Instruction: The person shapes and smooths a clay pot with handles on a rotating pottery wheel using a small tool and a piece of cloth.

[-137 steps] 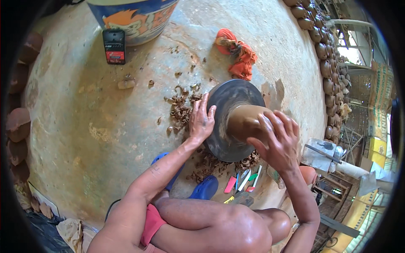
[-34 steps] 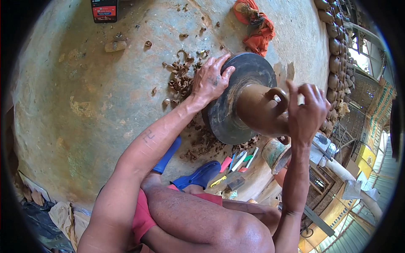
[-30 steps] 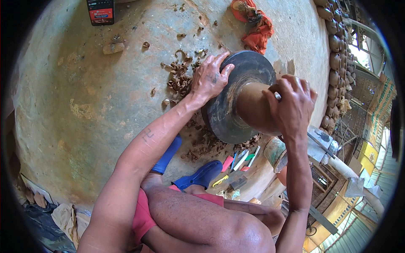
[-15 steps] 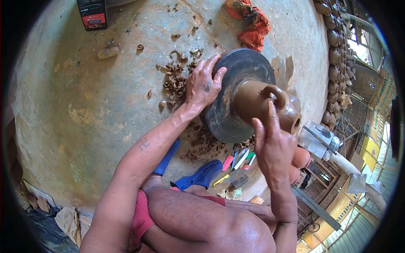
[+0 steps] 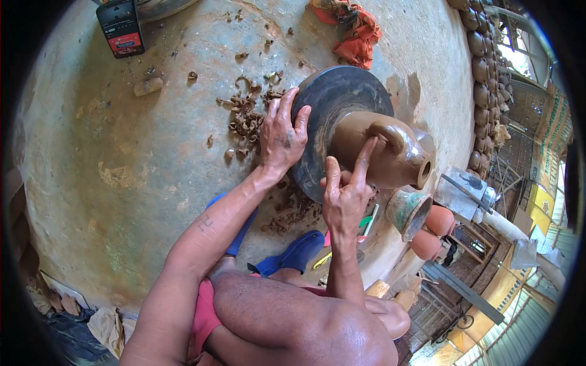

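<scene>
A wet brown clay jug [image 5: 372, 155] with a narrow spout opening and a looped handle [image 5: 394, 135] stands on a dark round potter's wheel [image 5: 345, 82]. My left hand [image 5: 284, 137] rests on the wheel's near-left rim, thumb and fingers apart. Against the jug's side, by one end of the handle, my right hand [image 5: 348, 198] presses an outstretched index finger. Its thumb sticks out and the other fingers are curled, with nothing held. Whether the fingertip sits on the handle's joint or just beside it, I cannot tell.
Clay trimmings [image 5: 247, 119] litter the floor left of the wheel. An orange cloth [image 5: 357, 39] and a phone [image 5: 120, 27] lie beyond. A green-stained pot [image 5: 408, 212], reddish pots [image 5: 438, 221] and hand tools [image 5: 369, 222] are at right. My blue shoe [image 5: 293, 253] is below; stacked pots [image 5: 479, 91] line the far right.
My right hand has moved left, its fingertip going from inside the handle's loop to the jug's side. The wheel and jug have turned slightly. My left hand stays on the rim.
</scene>
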`<state>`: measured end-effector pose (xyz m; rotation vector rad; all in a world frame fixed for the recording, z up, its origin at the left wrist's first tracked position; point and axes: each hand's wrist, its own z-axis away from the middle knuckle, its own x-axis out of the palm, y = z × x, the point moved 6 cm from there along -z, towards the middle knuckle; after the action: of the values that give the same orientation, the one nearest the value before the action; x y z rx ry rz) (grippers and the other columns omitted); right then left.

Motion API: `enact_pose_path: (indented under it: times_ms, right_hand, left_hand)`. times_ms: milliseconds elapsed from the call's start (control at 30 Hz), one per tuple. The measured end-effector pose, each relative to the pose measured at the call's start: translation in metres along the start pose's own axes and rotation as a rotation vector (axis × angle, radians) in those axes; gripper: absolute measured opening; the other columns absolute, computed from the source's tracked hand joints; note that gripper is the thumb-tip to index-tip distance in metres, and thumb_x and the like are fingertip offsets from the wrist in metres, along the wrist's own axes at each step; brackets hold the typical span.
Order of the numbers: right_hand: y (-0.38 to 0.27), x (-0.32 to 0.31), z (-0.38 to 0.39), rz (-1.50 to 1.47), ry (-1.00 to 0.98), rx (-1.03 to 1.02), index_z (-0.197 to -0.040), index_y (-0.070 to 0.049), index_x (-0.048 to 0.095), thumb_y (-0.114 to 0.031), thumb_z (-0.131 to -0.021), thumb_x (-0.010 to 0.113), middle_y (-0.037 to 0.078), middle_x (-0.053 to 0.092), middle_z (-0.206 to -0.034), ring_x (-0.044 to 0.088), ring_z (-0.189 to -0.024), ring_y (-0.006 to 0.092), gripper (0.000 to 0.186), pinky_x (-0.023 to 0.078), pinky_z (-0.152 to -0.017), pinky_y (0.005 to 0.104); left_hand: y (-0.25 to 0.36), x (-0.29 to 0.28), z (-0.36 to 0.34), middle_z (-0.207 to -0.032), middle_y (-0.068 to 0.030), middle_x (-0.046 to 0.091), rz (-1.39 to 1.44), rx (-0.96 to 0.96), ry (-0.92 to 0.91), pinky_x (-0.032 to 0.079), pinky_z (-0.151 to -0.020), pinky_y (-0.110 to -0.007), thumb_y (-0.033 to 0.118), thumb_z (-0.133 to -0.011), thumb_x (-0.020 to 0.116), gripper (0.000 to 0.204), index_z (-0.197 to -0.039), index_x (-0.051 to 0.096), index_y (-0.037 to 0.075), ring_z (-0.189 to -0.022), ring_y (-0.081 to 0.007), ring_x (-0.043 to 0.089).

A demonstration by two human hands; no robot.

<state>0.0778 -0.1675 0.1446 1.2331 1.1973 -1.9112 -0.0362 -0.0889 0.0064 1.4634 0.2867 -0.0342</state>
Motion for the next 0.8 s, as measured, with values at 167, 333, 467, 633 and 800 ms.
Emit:
enact_pose_path:
  times_ms: [167, 333, 467, 633, 800]
  right_hand:
    - [-0.002, -0.006, -0.001, -0.027, 0.029, 0.046, -0.175, -0.011, 0.005, -0.028, -0.108, 0.068, 0.012, 0.075, -0.069, 0.068, -0.055, 0.0141, 0.093, 0.053, -0.058, 0.0315]
    - [0.002, 0.013, -0.006, -0.130, 0.050, 0.103, -0.175, -0.012, 0.002, -0.029, -0.109, 0.067, 0.010, 0.073, -0.067, 0.065, -0.051, 0.0117, 0.093, 0.051, -0.051, 0.0310]
    - [0.004, 0.017, 0.010, -0.126, -0.015, 0.089, -0.174, -0.012, 0.023, -0.025, -0.109, 0.068, 0.007, 0.071, -0.065, 0.061, -0.051, 0.0090, 0.080, 0.050, -0.050, 0.0293]
    - [-0.034, -0.063, 0.008, 0.032, 0.335, -0.247, -0.100, -0.005, 0.083, -0.013, -0.094, 0.085, 0.009, 0.072, -0.077, 0.066, -0.064, 0.0195, 0.010, 0.052, -0.062, 0.0353]
    - [-0.059, -0.104, -0.041, 0.536, 0.436, -0.627, -0.103, -0.009, 0.080, -0.026, -0.086, 0.090, 0.004, 0.070, -0.095, 0.064, -0.090, 0.0251, 0.026, 0.051, -0.078, 0.0405]
  left_hand:
    - [-0.003, 0.000, 0.006, -0.128, -0.0267, 0.069, 0.007, -0.009, -0.007, 0.054, -0.100, -0.051, 0.028, -0.107, 0.066, 0.046, -0.145, 0.060, 0.001, -0.116, -0.0471, 0.067]
    - [-0.003, 0.001, 0.005, -0.131, -0.0269, 0.068, 0.006, -0.009, 0.005, 0.053, -0.104, -0.051, 0.028, -0.108, 0.064, 0.046, -0.145, 0.060, 0.001, -0.121, -0.0460, 0.066]
    - [-0.002, 0.000, 0.003, -0.131, -0.0267, 0.068, 0.007, -0.014, 0.005, 0.053, -0.104, -0.051, 0.029, -0.109, 0.064, 0.046, -0.145, 0.060, 0.001, -0.121, -0.0460, 0.066]
    - [0.001, 0.001, 0.000, -0.130, -0.0265, 0.068, 0.022, -0.011, -0.011, 0.053, -0.103, -0.051, 0.030, -0.108, 0.064, 0.047, -0.146, 0.060, 0.002, -0.120, -0.0457, 0.066]
    - [-0.005, 0.001, -0.007, -0.124, -0.0259, 0.068, 0.000, 0.047, 0.001, 0.056, -0.095, -0.053, 0.033, -0.107, 0.066, 0.047, -0.144, 0.061, 0.005, -0.112, -0.0463, 0.068]
